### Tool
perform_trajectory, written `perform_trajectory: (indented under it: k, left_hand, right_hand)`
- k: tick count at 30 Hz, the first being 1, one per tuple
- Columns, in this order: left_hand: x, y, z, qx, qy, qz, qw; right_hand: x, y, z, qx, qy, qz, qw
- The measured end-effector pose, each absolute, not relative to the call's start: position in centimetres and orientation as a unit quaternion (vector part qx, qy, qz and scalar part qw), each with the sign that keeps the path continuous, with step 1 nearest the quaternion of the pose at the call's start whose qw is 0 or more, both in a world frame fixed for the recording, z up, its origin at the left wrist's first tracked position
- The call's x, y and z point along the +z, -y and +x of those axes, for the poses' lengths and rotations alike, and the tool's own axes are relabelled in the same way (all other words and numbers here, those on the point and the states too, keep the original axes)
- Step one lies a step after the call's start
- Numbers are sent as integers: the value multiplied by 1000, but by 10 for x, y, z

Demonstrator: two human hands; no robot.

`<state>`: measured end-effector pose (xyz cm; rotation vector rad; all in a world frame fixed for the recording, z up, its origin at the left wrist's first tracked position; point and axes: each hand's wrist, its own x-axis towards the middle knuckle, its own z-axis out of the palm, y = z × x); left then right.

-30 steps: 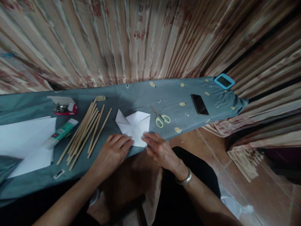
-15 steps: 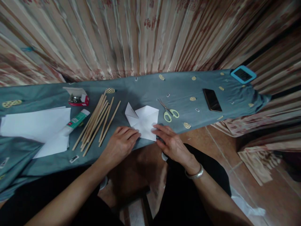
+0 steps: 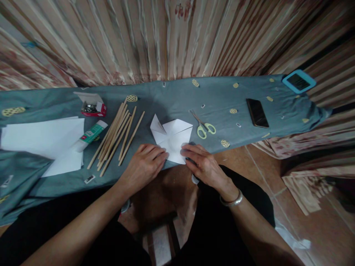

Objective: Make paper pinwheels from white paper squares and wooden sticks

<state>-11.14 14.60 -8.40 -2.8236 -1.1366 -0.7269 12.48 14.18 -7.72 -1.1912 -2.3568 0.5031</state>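
Observation:
At the near edge of the cloth lies a piece of white paper (image 3: 175, 142), creased, with slits running in from its corners and one pointed flap standing up at its left. My left hand (image 3: 146, 161) pinches its lower left edge, fingers together. On the lower right edge, my right hand (image 3: 204, 163) grips with thumb and curled fingers. A pair of scissors (image 3: 203, 125) with light green handles lies just beyond the paper on the right. Left of the paper rest several thin wooden sticks (image 3: 115, 136) in a loose pile.
A blue-green cloth (image 3: 172, 98) covers the narrow table. On the left are white sheets (image 3: 41, 136), a green-and-white glue tube (image 3: 91, 135) and an opened red box (image 3: 94, 109) of small metal pieces. To the right lie a phone (image 3: 257, 112) and a blue-framed timer (image 3: 298, 81); a curtain (image 3: 144, 40) hangs behind.
The camera view has shifted slightly, so the table sits higher in the picture. Both hands keep their hold on the paper, with only slight finger movement.

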Motion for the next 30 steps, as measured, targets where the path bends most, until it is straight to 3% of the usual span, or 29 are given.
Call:
perform_trajectory:
  k: [30]
  left_hand:
    - [-85, -150, -105, -278, 360, -889, -43]
  right_hand:
    - [-68, -145, 123, 263, 817, -456, 237]
